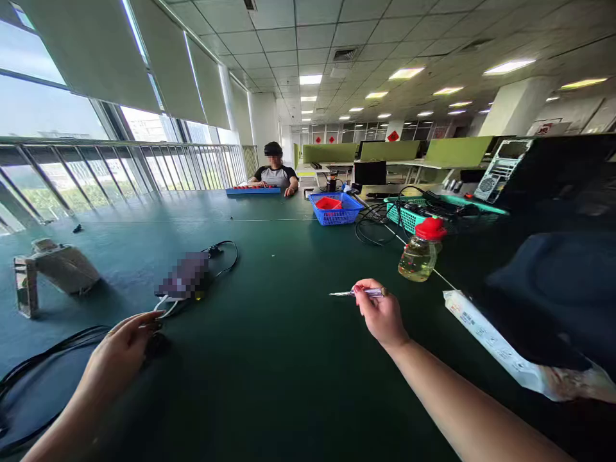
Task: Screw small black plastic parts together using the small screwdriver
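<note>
While the right hand (380, 314) is up over the middle of the green table (289, 359), it's pinching a thin pen-like tool (359, 293) between thumb and fingertips. The tool lies pretty much level, long axis running left to right, with the pointed metal tip sticking out to the left of the hand and the butt end tucked at the fingers. So the tip points across toward the left side, not away toward the far end of the table.

The left hand (122, 350) is low at the near left, fingers loosely curled and resting on or right at a small dark thing (156, 343) on the table; can't tell if it's actually gripping it. Black cables (43, 359) loop just beside it, and a blurred-out device (185, 276) with a white lead sits a bit beyond.

Right hand is clearly the one with the tool; the left is well apart from it.

Off to the right there's a small bottle of yellowish liquid with a red cap (419, 250), near the tool hand but not touching, plus a white packet (500, 350). A blue basket (335, 208) sits further back, and another person (275, 173) sits at the far end.
</note>
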Demonstrator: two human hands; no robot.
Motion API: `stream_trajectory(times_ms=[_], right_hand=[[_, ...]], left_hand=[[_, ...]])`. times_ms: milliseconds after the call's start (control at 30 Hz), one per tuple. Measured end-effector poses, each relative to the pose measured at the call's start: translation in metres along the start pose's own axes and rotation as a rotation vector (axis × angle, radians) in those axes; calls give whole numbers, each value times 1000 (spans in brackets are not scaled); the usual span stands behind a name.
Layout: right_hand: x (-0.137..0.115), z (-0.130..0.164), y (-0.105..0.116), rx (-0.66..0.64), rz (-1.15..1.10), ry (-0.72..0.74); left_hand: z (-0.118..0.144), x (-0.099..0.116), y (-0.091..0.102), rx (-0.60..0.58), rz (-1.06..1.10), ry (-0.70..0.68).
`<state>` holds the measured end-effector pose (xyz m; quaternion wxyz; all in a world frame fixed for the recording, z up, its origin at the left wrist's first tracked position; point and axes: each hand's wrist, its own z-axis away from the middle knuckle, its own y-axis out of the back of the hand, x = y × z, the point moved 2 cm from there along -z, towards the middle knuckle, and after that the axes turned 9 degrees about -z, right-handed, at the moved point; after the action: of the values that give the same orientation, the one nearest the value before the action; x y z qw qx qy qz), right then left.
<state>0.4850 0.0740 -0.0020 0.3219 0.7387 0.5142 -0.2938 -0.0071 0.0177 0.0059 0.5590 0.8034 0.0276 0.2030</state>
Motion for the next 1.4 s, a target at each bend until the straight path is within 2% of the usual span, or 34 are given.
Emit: stream_trajectory(times_ms=[200, 467, 633, 833, 933, 1133, 1233, 1300, 1400], right_hand=[[-1, 0, -1, -4, -9, 15], [2, 0, -1, -21, -10, 26], [2, 0, -2, -30, -8, 33], [4, 0, -2, -33, -12, 32], [5, 1, -1, -29, -15, 27], [5, 0, -2, -32, -14, 24], [5, 0, -3, -37, -6, 24], [5, 0, -3, -39, 1, 23], [5, 0, -3, -41, 9, 22]], left_hand=[[-2, 8, 13, -34, -98, 86], [7, 1, 7, -56, -191, -91], [7, 6, 1, -26, -266, -121], [-15, 20, -5, -141, -113, -274], [-24, 21, -5, -135, -41, -307], [-31, 9, -11, -34, 185, -271], [-29, 8, -11, -3, 318, -202], [-27, 10, -8, -29, 381, -111], [-24, 18, -2, -137, 450, 60]])
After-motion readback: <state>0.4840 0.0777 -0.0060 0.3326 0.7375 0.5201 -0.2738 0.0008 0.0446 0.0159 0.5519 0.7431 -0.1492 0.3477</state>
